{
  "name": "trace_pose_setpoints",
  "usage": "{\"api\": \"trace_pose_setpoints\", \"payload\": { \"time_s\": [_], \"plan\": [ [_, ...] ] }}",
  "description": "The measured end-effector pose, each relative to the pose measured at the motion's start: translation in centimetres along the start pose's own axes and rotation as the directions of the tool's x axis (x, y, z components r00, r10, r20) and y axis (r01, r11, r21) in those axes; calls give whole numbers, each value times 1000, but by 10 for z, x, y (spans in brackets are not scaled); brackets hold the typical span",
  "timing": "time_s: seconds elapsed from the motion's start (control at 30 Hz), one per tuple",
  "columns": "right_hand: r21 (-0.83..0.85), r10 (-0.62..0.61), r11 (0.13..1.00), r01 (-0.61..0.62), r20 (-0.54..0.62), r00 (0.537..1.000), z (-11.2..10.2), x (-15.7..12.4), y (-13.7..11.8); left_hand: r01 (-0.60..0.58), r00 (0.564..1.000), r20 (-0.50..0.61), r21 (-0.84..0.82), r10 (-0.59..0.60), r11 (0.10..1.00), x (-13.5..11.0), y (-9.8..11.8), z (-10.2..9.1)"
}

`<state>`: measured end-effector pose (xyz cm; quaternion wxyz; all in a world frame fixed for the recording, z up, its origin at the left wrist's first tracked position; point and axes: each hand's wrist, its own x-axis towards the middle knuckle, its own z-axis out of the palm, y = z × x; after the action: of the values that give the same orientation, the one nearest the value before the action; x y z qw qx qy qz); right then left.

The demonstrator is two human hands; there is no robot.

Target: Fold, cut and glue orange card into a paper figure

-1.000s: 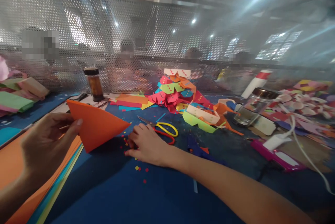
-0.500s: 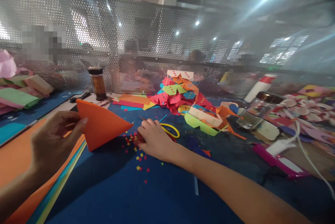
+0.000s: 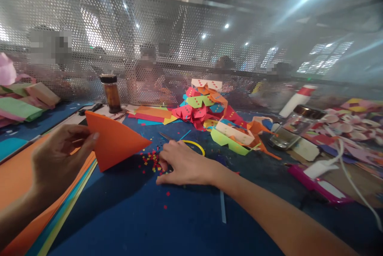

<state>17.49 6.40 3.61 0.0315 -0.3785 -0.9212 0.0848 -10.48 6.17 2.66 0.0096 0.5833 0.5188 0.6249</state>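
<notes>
My left hand (image 3: 58, 156) pinches the left edge of a folded orange paper (image 3: 115, 140) and holds it up above the blue table (image 3: 128, 216), its point facing right. My right hand (image 3: 184, 164) lies on the table just right of that point. Its fingers curl down over the scissors (image 3: 196, 145). Only the yellow handle loop and the blade tip show past the hand. Tiny red and yellow paper squares (image 3: 149, 159) are scattered in front of the fingertips.
A stack of coloured paper sheets (image 3: 20, 196) lies under my left arm. A brown jar (image 3: 111, 93), a heap of dotted paper pieces (image 3: 206, 106), a glue bottle (image 3: 296, 98), a glass jar (image 3: 289, 128) and a pink device with a white cable (image 3: 320, 180) stand further back. A perforated metal screen (image 3: 179, 44) has people behind it.
My right hand slid right and forward from beside the scissors onto their handles, hiding the red loop. The orange paper in my left hand stayed almost still.
</notes>
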Motion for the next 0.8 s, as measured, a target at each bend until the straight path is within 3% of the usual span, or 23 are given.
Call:
{"api": "trace_pose_setpoints", "payload": {
  "time_s": [0.1, 0.27, 0.47, 0.6, 0.8],
  "plan": [
    [2, -33, 999, 33, 50, 998, 2, 0, -1, -9, 1000, -3, 10, 10, 1000, 0, 1, 1],
    [-84, 56, 995, -62, -72, 996, 2, 0, 6, -44, 999, -7, 38, 44, 998, 0, 5, 1],
    [-10, -9, 1000, 9, 11, 1000, 3, 2, 5, -60, 998, 8, 78, 60, 995, 0, 12, 0],
    [-82, 67, 994, -72, -66, 996, 0, 1, 7, -54, 999, 0, 59, 54, 997, 0, 10, 0],
    [51, -77, 996, 69, 187, 979, -8, -9, -5, -32, 999, 15, 60, 31, 998, -2, 5, 0]
  ]
}}
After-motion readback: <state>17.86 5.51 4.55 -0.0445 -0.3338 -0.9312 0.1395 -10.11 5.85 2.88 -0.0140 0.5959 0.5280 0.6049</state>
